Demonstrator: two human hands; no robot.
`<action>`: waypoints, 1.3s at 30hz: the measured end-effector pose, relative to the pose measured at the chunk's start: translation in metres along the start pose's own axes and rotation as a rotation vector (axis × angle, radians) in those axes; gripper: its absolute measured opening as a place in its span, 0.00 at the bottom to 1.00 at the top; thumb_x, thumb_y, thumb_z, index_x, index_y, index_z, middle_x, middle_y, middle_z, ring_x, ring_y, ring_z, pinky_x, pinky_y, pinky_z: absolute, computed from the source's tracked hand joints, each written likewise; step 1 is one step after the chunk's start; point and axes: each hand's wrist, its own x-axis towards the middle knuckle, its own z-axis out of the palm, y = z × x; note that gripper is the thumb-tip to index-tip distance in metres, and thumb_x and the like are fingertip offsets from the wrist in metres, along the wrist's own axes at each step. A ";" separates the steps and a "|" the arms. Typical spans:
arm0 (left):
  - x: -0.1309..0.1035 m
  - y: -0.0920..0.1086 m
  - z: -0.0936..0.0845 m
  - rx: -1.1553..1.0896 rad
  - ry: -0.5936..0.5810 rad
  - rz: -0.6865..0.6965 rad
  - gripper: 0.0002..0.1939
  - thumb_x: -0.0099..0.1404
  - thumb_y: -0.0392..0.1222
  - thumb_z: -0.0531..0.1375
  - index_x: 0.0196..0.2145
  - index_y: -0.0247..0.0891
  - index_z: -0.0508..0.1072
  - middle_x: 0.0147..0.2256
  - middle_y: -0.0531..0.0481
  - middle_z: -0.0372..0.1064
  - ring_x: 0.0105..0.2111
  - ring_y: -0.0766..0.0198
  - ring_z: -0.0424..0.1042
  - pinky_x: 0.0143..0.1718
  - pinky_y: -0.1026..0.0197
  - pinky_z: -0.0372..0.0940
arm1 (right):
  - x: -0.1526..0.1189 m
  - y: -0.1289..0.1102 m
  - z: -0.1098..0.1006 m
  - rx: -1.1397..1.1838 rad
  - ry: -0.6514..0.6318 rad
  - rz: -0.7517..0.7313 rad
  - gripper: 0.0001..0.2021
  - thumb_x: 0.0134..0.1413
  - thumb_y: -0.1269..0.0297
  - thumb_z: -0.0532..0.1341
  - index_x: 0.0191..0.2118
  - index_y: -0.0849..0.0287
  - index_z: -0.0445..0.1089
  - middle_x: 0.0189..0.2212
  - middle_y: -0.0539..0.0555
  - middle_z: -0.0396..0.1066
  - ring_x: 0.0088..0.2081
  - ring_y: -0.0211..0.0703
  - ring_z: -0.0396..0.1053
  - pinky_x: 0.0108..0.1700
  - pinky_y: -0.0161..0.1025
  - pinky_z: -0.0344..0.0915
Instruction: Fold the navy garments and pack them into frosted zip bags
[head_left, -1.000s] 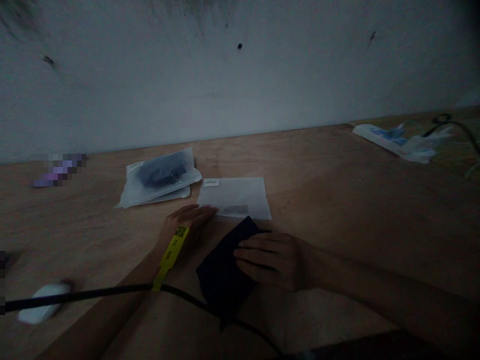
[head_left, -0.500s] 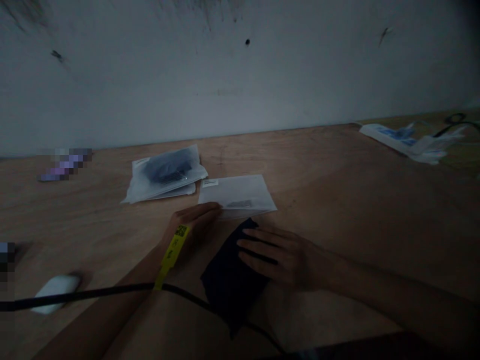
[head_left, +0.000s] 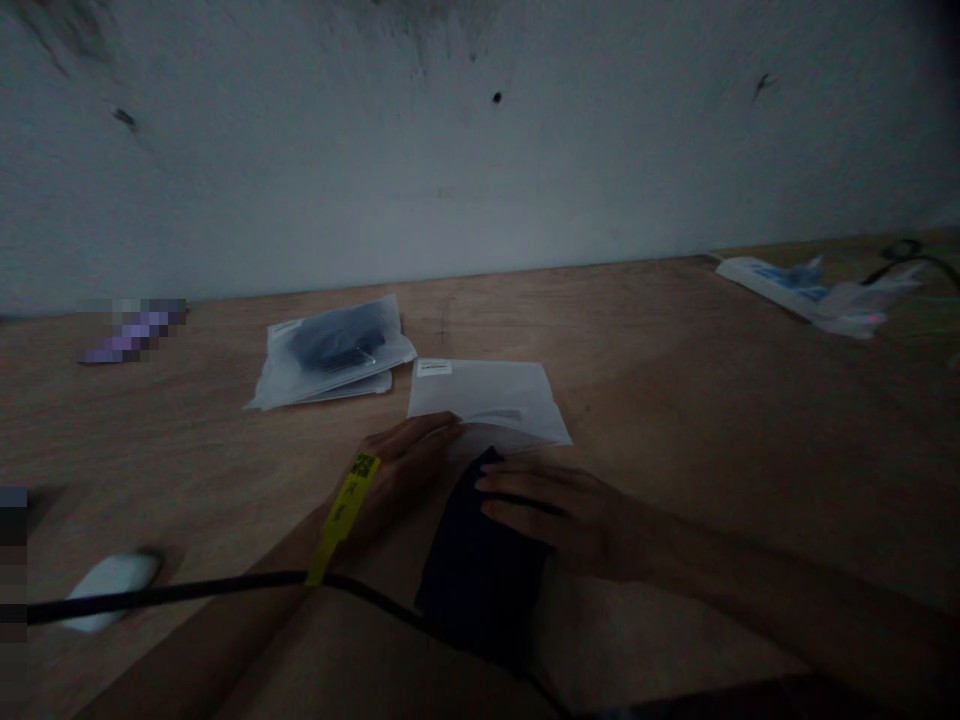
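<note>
A dark folded cloth (head_left: 480,570) lies on the wooden table in front of me. The spread fingers of my right hand (head_left: 570,510) rest on its upper right part. My left hand (head_left: 416,445), with a yellow band at the wrist, touches the lower left edge of a translucent flat bag (head_left: 495,390) bearing a small white label. Its fingers are close together, and their tips lie at the bag's opening. The top corner of the cloth is right by the bag's lower edge. Back left of this bag, a stack of translucent bags (head_left: 334,345) has something dark inside.
A white rounded object (head_left: 112,590) sits at the left, with a black cable (head_left: 225,582) crossing over it and my left forearm. White and blue plastic packaging (head_left: 810,290) lies at the far right. Behind the table stands a wall (head_left: 450,180).
The bag has shifted slightly right along with my left hand. The cloth has turned more upright and moved a little right under my right hand.
</note>
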 end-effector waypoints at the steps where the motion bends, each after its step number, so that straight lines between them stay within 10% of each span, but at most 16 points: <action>1: 0.000 0.001 -0.001 0.002 -0.004 0.015 0.19 0.74 0.36 0.51 0.60 0.41 0.66 0.55 0.46 0.71 0.52 0.60 0.74 0.52 0.59 0.73 | 0.000 0.000 -0.001 -0.001 0.030 -0.010 0.18 0.63 0.78 0.54 0.56 0.63 0.67 0.55 0.60 0.71 0.64 0.45 0.62 0.59 0.44 0.69; 6: 0.004 0.006 -0.007 -0.026 -0.005 0.117 0.19 0.76 0.37 0.49 0.61 0.40 0.65 0.55 0.44 0.69 0.55 0.60 0.71 0.54 0.59 0.71 | 0.001 0.001 0.000 -0.020 0.169 0.021 0.16 0.63 0.77 0.57 0.54 0.63 0.69 0.57 0.62 0.69 0.65 0.47 0.60 0.61 0.46 0.67; 20: 0.009 0.004 -0.008 0.128 0.051 0.187 0.13 0.73 0.37 0.57 0.53 0.35 0.72 0.60 0.38 0.64 0.63 0.48 0.61 0.58 0.47 0.69 | 0.001 0.005 0.013 0.040 -0.021 0.397 0.24 0.66 0.73 0.53 0.66 0.54 0.56 0.60 0.59 0.66 0.59 0.44 0.67 0.58 0.45 0.71; 25: 0.011 -0.002 -0.018 0.057 -0.038 0.078 0.19 0.76 0.40 0.51 0.63 0.39 0.62 0.60 0.43 0.66 0.58 0.58 0.69 0.58 0.54 0.69 | -0.003 0.008 0.013 -0.124 0.007 0.264 0.24 0.63 0.78 0.52 0.63 0.59 0.61 0.60 0.64 0.64 0.60 0.51 0.65 0.55 0.49 0.73; 31: 0.012 0.016 -0.027 -0.022 -0.054 0.293 0.20 0.75 0.36 0.52 0.62 0.33 0.62 0.57 0.41 0.69 0.59 0.60 0.68 0.59 0.57 0.67 | -0.004 0.009 0.008 -0.127 0.139 0.207 0.22 0.61 0.79 0.51 0.59 0.65 0.64 0.51 0.63 0.72 0.53 0.47 0.71 0.49 0.43 0.75; 39: 0.011 0.032 -0.027 -0.180 -0.042 0.334 0.19 0.74 0.34 0.54 0.60 0.35 0.65 0.55 0.43 0.70 0.57 0.65 0.69 0.57 0.63 0.67 | -0.005 0.008 0.011 -0.387 0.011 0.295 0.19 0.61 0.78 0.52 0.56 0.64 0.68 0.43 0.60 0.76 0.40 0.48 0.74 0.40 0.43 0.75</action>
